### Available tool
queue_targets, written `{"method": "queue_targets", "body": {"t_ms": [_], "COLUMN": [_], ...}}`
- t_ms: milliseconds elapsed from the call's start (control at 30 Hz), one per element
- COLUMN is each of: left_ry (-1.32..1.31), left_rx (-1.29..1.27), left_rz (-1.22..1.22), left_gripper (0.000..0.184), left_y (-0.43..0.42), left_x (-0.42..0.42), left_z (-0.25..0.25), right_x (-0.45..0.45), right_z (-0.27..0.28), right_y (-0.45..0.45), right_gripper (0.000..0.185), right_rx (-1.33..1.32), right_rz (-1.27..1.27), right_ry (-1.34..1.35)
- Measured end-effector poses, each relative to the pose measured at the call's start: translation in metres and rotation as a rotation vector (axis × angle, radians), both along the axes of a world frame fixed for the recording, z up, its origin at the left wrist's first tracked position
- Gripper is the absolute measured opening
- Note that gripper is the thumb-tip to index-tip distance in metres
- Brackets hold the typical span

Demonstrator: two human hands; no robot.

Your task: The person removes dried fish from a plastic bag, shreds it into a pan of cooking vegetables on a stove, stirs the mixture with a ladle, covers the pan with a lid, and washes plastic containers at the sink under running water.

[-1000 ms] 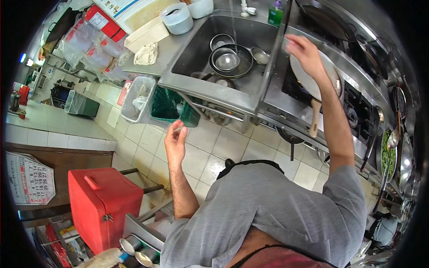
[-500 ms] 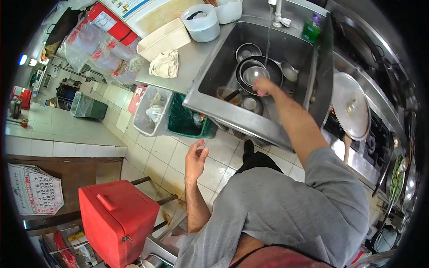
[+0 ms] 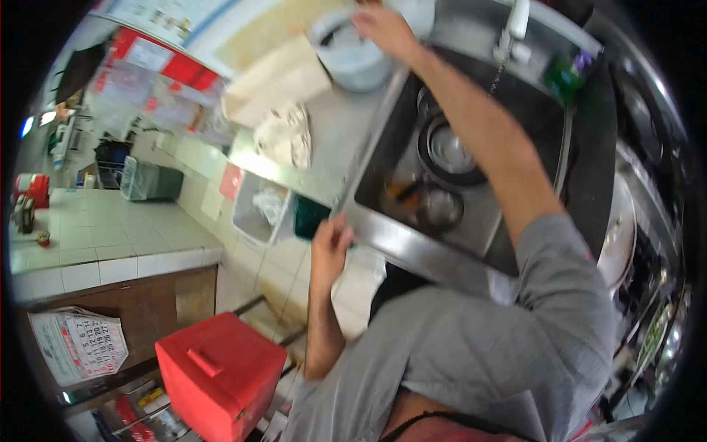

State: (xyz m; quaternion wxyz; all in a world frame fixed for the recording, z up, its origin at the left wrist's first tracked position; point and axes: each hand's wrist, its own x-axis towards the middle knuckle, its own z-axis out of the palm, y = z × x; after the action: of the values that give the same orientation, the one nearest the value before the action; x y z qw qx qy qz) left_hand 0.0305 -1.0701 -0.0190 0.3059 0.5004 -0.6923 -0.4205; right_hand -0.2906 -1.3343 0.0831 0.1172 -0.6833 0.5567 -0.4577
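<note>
Tub [image 3: 359, 74]: stood left of sink [image 3: 394, 236]. Right hand [image 3: 384, 31]: was at tub, left of sink; grip could not be told. Left hand [image 3: 331, 244]: was loosely half-open, near sink's front-left corner. Cloth [image 3: 286, 138]: lay left of sink.

Two white tubs [image 3: 359, 70]; one cloth [image 3: 284, 138] — one sink [image 3: 423, 241].

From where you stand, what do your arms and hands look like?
The left hand and right hand are human, with no gloves visible. No cables or watch show on either forearm. The right arm's short sleeve is plain grey, matching the shirt.
</note>
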Motion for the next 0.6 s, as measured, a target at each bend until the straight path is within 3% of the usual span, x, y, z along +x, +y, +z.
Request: {"method": "queue_targets", "body": {"t_ms": [33, 133, 200, 233, 333, 400, 433, 500, 533, 600], "left_ry": [0.069, 0.043, -0.026, -0.02, -0.024, -0.174, -0.159, -0.583, -0.576, -0.89], "left_rx": [0.133, 0.125, 0.081, 0.092, -0.037, -0.141, -0.167, 0.038, 0.015, 0.064], "left_rz": [0.025, -0.07, -0.197, -0.214, -0.415, -0.637, -0.652, -0.782, -0.79, -1.038], "left_gripper": [0.027, 0.026, 0.026, 0.026, 0.027, 0.03, 0.03, 0.03, 0.03, 0.04], "left_y": [-0.007, -0.034, -0.058, -0.07, -0.099, -0.112, -0.116, -0.122, -0.128, -0.139], "left_x": [-0.013, -0.026, -0.033, -0.037, -0.057, -0.075, -0.09, -0.119, -0.133, -0.152], "left_z": [0.017, 0.018, 0.011, 0.004, -0.019, -0.049, -0.067, -0.102, -0.109, -0.118], "right_x": [0.001, 0.016, 0.026, 0.03, 0.037, 0.033, 0.028, 0.024, 0.026, 0.034], "right_z": [-0.028, -0.022, -0.009, -0.011, -0.045, -0.052, -0.047, -0.04, -0.038, -0.041], "right_y": [-0.056, -0.092, -0.089, -0.091, -0.115, -0.129, -0.134, -0.137, -0.135, -0.132], "right_gripper": [0.02, 0.022, 0.026, 0.026, 0.031, 0.034, 0.034, 0.036, 0.036, 0.038], "right_rx": [-0.546, -0.405, 0.016, 0.032, 0.57, 0.894, 0.883, 0.805, 0.767, 0.695], "right_rz": [0.115, 0.184, 0.455, 0.442, 0.364, 0.276, 0.246, 0.183, 0.158, 0.126], "right_ry": [0.111, 0.334, 0.558, 0.56, 0.484, 0.412, 0.424, 0.472, 0.494, 0.539]}}
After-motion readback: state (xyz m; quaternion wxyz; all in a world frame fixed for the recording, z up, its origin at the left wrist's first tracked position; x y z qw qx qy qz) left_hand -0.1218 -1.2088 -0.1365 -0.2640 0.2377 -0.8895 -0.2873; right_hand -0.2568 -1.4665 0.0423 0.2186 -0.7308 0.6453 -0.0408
